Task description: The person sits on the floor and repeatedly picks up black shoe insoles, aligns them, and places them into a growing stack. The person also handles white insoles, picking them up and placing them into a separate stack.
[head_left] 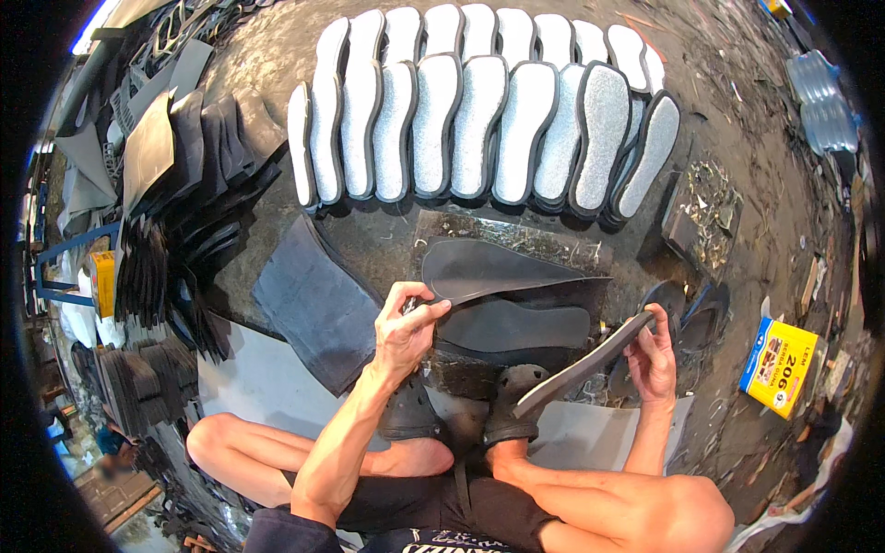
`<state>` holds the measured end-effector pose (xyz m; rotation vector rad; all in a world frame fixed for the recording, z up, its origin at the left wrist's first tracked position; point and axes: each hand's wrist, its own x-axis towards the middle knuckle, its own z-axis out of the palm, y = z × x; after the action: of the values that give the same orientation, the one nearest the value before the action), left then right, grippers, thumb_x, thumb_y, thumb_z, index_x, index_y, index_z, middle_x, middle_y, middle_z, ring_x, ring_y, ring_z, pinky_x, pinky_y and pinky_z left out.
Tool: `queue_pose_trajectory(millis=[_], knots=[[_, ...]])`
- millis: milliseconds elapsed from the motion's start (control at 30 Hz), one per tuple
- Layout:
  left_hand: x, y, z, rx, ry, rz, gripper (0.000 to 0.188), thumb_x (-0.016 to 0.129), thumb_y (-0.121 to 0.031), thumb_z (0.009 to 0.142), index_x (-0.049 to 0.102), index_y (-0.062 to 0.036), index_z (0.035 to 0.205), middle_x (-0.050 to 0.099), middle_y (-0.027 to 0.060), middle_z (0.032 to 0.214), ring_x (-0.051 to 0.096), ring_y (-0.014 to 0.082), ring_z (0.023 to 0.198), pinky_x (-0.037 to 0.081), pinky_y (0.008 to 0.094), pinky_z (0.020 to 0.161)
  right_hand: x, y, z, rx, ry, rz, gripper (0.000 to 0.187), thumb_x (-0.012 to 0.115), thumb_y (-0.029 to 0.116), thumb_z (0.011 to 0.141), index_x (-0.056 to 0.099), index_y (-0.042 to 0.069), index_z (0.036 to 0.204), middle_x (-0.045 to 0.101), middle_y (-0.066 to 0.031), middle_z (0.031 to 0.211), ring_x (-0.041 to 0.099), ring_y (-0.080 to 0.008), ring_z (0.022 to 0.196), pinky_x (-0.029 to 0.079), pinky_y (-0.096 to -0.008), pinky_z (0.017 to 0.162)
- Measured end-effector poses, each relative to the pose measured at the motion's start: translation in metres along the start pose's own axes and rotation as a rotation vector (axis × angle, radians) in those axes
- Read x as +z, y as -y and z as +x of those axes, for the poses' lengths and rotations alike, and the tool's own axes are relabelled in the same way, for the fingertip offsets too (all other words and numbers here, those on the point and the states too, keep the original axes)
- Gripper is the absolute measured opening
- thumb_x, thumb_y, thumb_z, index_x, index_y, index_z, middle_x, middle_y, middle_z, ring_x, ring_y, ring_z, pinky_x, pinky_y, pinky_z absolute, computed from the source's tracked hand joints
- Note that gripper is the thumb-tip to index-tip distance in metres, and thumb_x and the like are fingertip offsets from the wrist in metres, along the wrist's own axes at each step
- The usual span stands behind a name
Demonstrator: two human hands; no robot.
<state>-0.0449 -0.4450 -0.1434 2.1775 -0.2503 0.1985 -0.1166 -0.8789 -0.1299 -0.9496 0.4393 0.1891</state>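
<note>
My left hand [404, 332] is closed, pinching the near edge of a thin black sheet [502, 267] that tapers to a point at the right. A small dark thing shows between its fingers, too little seen to name. Below that sheet, a dark sole-shaped piece [516, 326] lies flat on a low work block [553, 235]. At the right, my right hand [653, 355] grips the upper end of a dark shoe sole [581, 369], held up and slanting down to the left over my clog [516, 405]. Its fingers wrap behind the sole.
Rows of white-topped, dark-edged soles [433, 129] stand beyond the block. Dark sheets [313, 300] lie left of it, with more sheet stacks [198, 138] farther left. A scrap-covered block [705, 212], sandals [705, 313] and a yellow-blue box [781, 367] are at the right.
</note>
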Motion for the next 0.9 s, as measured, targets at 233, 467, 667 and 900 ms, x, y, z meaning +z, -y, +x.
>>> queue_pose_trajectory(millis=[233,467,667,900], knots=[[0.011,-0.034,0.022,-0.537,-0.215,-0.700,0.057,0.068,-0.001,0.107,0.051,-0.0042,0.161,0.067,0.0101,0.138,0.069,0.0160,0.112,0.058,0.0335,0.102,0.059,-0.003,0.020,0.002,-0.200,-0.194,0.052,0.072,0.011,0.108,0.057,0.014,0.158,0.063,0.0072,0.099,0.062,-0.0044,0.091,0.058,-0.0263,0.078],[0.029,-0.033,0.023,-0.783,-0.276,-0.777,0.043,0.085,-0.005,0.099,0.071,0.0040,0.138,0.076,0.0103,0.127,0.072,0.0144,0.113,0.059,0.0285,0.101,0.094,-0.028,0.039,-0.195,-0.259,-0.499,0.046,0.075,0.013,0.108,0.062,0.005,0.152,0.070,0.0013,0.091,0.066,-0.0064,0.086,0.062,-0.0275,0.072],[0.028,-0.020,0.032,-0.809,-0.302,-0.529,0.040,0.091,-0.018,0.096,0.081,0.0009,0.131,0.084,0.0108,0.119,0.074,0.0122,0.105,0.056,0.0274,0.098,0.117,-0.028,0.052,-0.273,-0.347,-0.684,0.043,0.081,0.011,0.104,0.070,0.000,0.144,0.074,-0.0125,0.111,0.074,-0.0148,0.094,0.066,-0.0294,0.079],[0.039,-0.017,0.029,-0.801,-0.303,-0.461,0.040,0.090,-0.014,0.096,0.080,0.0020,0.132,0.084,0.0109,0.118,0.074,0.0105,0.101,0.058,0.0247,0.094,0.105,-0.034,0.053,-0.227,-0.365,-0.709,0.044,0.082,0.012,0.103,0.072,0.000,0.144,0.073,-0.0132,0.114,0.074,-0.0153,0.093,0.066,-0.0293,0.078]])
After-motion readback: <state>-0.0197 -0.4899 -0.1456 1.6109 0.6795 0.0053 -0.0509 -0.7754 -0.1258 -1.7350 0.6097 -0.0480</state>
